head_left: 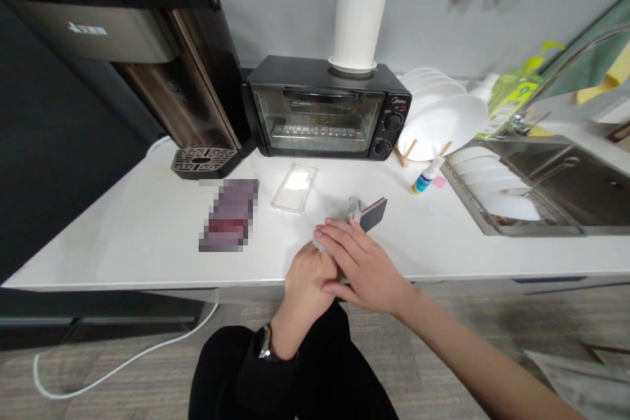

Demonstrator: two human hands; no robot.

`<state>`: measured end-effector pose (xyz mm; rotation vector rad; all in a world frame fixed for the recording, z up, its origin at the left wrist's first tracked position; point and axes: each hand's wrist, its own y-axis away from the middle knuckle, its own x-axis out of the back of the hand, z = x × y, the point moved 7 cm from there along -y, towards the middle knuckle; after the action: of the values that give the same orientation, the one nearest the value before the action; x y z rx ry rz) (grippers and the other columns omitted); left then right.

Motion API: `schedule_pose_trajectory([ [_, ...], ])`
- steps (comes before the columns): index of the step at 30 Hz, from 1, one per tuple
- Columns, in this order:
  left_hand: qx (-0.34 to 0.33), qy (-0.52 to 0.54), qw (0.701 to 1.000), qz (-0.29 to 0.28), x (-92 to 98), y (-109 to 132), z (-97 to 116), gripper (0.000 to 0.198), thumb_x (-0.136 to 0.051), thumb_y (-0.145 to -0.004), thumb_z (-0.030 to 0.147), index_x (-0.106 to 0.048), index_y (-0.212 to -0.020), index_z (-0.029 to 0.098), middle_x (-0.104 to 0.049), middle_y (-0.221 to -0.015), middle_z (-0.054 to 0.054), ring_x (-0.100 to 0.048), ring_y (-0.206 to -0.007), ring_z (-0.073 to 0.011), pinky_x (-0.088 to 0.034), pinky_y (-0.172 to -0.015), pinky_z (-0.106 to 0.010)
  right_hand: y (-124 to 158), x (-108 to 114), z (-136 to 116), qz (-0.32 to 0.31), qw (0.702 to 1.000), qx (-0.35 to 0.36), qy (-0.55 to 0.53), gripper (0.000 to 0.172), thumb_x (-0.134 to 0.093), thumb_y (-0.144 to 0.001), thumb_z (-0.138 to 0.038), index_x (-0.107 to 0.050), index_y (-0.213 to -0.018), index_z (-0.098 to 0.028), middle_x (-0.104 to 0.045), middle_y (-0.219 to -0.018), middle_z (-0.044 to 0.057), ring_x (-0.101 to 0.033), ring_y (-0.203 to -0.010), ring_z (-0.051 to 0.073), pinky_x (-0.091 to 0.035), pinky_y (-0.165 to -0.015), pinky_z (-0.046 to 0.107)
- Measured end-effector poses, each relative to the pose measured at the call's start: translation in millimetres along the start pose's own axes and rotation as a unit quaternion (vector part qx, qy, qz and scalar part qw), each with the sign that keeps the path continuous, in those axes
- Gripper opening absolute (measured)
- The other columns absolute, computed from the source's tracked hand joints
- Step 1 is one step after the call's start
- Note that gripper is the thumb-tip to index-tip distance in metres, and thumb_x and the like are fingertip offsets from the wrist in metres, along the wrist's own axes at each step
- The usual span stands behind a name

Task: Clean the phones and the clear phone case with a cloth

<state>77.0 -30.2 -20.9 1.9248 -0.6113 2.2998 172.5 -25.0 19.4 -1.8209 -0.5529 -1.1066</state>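
A thin dark phone (pixel 375 214) juts out past my hands over the front of the counter, tilted up to the right. My left hand (pixel 311 273), closed, grips its near end, which is mostly hidden. Laid across it, my right hand (pixel 365 266) presses a crumpled light grey cloth (pixel 354 208) against the phone; its fingers overlap the left hand. A clear phone case (pixel 295 188) lies flat just beyond, to the left. Farther right stands a small spray bottle (pixel 426 177) with a blue and yellow label.
A pixelated purplish flat item (pixel 229 215) lies left on the white counter (pixel 132 236). Behind are a water dispenser (pixel 197 79) and a toaster oven (pixel 319 119) bearing a white utensil pot (pixel 359 23). Plates (pixel 443 125) and a sink (pixel 600 197) are at right.
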Motion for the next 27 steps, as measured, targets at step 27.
schedule_pose_trajectory([
  [27, -0.013, -0.011, 0.997, 0.073, 7.8, 1.9, 2.6, 0.004, -0.050, -0.102, 0.018, -0.052, -0.101, 0.015, -0.068, -0.079, -0.009, -0.070, -0.072, -0.0260, -0.053, -0.065, -0.034, 9.5, 9.0, 25.7, 0.036, 0.997, -0.064, 0.031, 0.079, -0.046, -0.100, -0.068, -0.039, -0.150, -0.008, -0.057, -0.143, 0.024, -0.046, -0.143, 0.038, -0.034, -0.123, 0.063],
])
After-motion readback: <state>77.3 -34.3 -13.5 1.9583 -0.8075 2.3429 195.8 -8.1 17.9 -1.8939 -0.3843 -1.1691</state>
